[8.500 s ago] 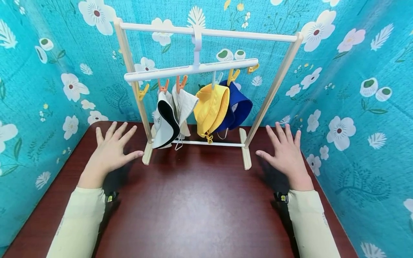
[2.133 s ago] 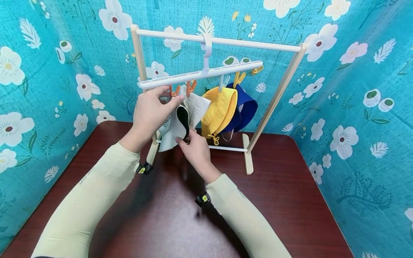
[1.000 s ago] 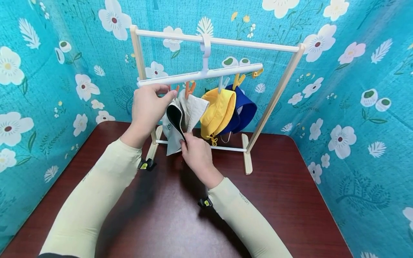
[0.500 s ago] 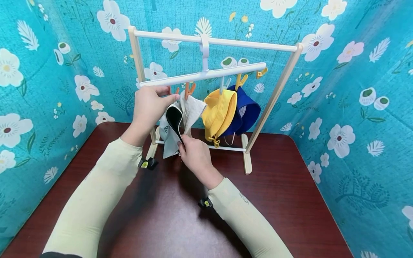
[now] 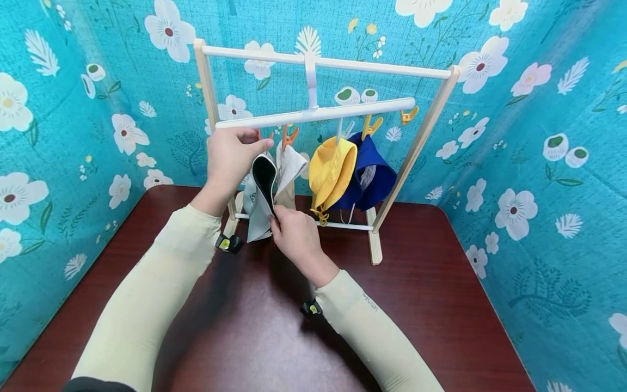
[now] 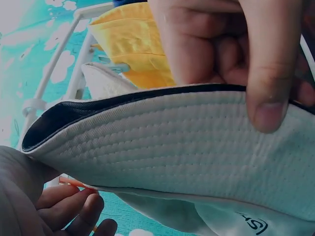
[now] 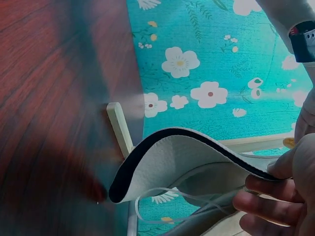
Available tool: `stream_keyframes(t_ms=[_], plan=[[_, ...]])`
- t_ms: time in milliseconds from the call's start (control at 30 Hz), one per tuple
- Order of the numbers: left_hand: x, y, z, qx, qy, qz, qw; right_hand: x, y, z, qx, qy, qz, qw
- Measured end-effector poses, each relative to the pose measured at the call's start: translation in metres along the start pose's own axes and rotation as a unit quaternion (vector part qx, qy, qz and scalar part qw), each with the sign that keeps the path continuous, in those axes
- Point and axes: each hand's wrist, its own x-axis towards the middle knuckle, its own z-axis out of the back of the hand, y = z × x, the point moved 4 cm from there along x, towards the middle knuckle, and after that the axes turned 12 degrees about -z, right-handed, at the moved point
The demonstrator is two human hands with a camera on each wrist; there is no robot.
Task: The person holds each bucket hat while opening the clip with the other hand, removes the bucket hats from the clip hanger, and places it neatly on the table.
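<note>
With thumb and fingers my left hand (image 5: 227, 163) pinches the leftmost orange clothespin (image 5: 271, 135), mostly hidden behind them. From it hangs a pale grey-white bucket hat (image 5: 256, 209) with a black edge inside, its brim folded. Lower down, my right hand (image 5: 297, 234) grips that hat's brim; in the left wrist view its thumb (image 6: 269, 115) presses on the stitched brim. A thin white cord (image 7: 147, 209) loops below the hat in the right wrist view. The clothespins hang from a white hanger bar (image 5: 318, 113), tilted with its left end lower.
Beside it a second pale hat (image 5: 289, 169), a yellow hat (image 5: 328, 169) and a blue hat (image 5: 374, 174) hang from clips. An unused yellow clip (image 5: 409, 115) hangs at the right end. The wooden rack (image 5: 423, 147) stands on the dark table (image 5: 416, 310) before floral cloth.
Earlier, both hands lay spread on the table; then they reached the leftmost hat. Over the last second the hanger has swung, its right end shifting rightward, and the blue hat moved right.
</note>
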Motion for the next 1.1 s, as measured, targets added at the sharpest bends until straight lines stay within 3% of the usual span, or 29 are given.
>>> stream_keyframes(t_ms=[333, 633, 800, 1100], plan=[[0.001, 0.003, -0.014, -0.032, 0.002, 0.002, 0.9995, 0.0, 0.007, -0.001, -0.014, 0.001, 0.011, 1.0], [0.0, 0.007, -0.02, 0.01, -0.044, -0.024, 0.9987, 0.0, 0.007, -0.003, -0.014, -0.001, 0.012, 1.0], [-0.001, 0.006, -0.024, 0.042, -0.043, -0.02, 0.998, 0.0, 0.008, -0.004, -0.017, 0.0, 0.011, 1.0], [-0.001, 0.007, -0.032, 0.053, -0.053, -0.015, 0.9971, -0.001, 0.009, -0.004, -0.018, -0.008, 0.011, 1.0]])
